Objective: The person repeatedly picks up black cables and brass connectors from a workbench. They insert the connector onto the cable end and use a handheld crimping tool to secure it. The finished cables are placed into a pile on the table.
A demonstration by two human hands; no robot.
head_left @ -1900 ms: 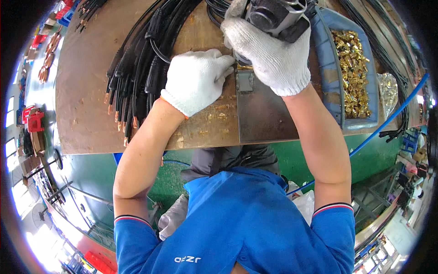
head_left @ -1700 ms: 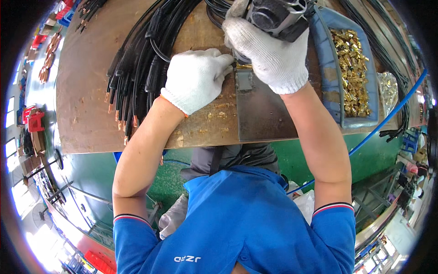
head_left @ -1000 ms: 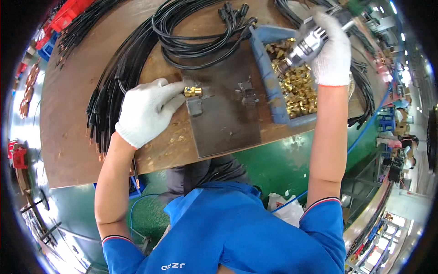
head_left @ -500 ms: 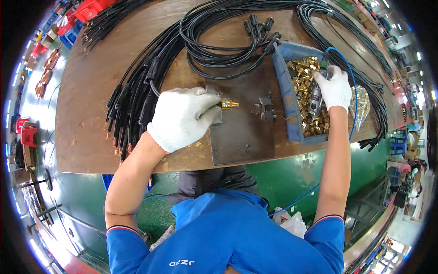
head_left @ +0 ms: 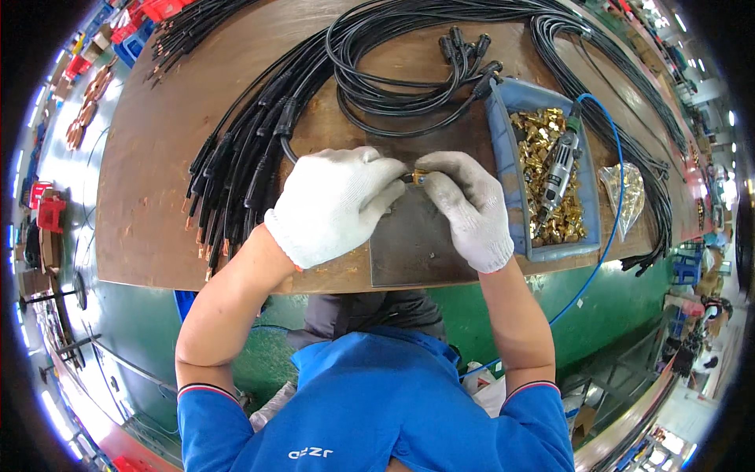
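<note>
Both my hands wear white knit gloves and meet over the dark metal plate (head_left: 409, 256) at the table's near edge. Fingers of my left hand (head_left: 334, 204) are closed round the end of a black cable (head_left: 289, 148), most of which the glove hides. A small brass connector (head_left: 420, 178) sits at that end, pinched between the thumb and fingers of my right hand (head_left: 472, 208). To the right, a grey air screwdriver (head_left: 561, 173) with a blue hose lies on loose brass connectors (head_left: 572, 224) in a blue bin (head_left: 513, 197). My right hand covers the metal fixture on the plate.
Many black cables (head_left: 259, 149) with bare copper ends lie on the left of the brown table (head_left: 149, 197). Coiled cables (head_left: 393, 98) with black plugs stretch across the back. A clear plastic bag (head_left: 621, 189) rests right of the bin, near the blue hose (head_left: 617, 141).
My right hand has let go of the screwdriver, leaving it in the bin, and moved left to pinch the brass connector. The left hand still holds the cable near the same spot.
</note>
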